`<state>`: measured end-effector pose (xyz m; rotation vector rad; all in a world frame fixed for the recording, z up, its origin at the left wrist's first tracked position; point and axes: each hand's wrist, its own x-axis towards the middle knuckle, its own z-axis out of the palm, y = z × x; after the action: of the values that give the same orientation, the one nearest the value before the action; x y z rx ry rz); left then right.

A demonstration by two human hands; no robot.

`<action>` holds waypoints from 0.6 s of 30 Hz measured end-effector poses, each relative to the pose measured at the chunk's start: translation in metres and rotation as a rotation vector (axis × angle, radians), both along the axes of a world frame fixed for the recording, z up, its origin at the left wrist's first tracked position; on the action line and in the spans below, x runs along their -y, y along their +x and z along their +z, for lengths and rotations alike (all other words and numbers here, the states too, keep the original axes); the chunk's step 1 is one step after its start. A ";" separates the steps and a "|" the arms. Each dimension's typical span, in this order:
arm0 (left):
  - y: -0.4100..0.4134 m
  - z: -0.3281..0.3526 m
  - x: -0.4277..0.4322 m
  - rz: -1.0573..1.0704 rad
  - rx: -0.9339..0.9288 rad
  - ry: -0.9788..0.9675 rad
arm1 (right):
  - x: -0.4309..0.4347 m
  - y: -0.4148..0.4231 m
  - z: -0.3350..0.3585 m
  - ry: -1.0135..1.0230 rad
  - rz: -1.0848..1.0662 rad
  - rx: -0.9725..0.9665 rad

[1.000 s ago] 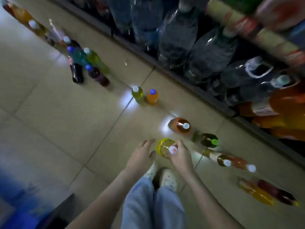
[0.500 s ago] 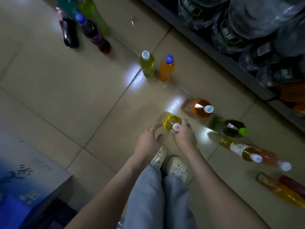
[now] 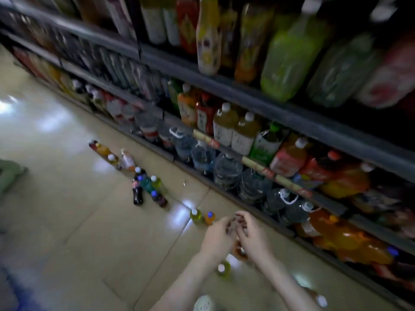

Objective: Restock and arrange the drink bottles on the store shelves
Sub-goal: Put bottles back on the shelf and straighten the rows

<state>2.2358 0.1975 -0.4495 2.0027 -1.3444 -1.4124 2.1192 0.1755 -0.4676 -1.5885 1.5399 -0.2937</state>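
Left grip [image 3: 219,234] and right grip [image 3: 254,235] hover loosely curled, holding nothing, close together above the yellow bottle [image 3: 221,268] standing on the floor [image 3: 89,232] near the bottom shelf edge [image 3: 226,195]; open tiles lie leftward.

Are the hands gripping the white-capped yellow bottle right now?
No, the white-capped yellow bottle stands alone on the floor, below the left hand and right hand, neither touching it.
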 end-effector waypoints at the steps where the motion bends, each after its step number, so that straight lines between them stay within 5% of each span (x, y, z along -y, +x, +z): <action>1: -0.004 0.029 0.010 -0.005 0.020 -0.042 | 0.008 -0.001 0.027 -0.046 0.001 0.020; 9: 0.003 0.160 0.096 -0.022 0.037 -0.427 | 0.100 -0.007 0.175 -0.322 -0.135 0.122; 18: 0.062 0.194 0.255 -0.071 0.252 -0.829 | 0.200 0.038 0.207 -0.444 -0.301 0.114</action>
<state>2.2974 -0.0578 -0.2557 1.5828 -1.7362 -0.4649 2.1569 -0.0242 -0.2606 -1.6275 1.7021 -0.9319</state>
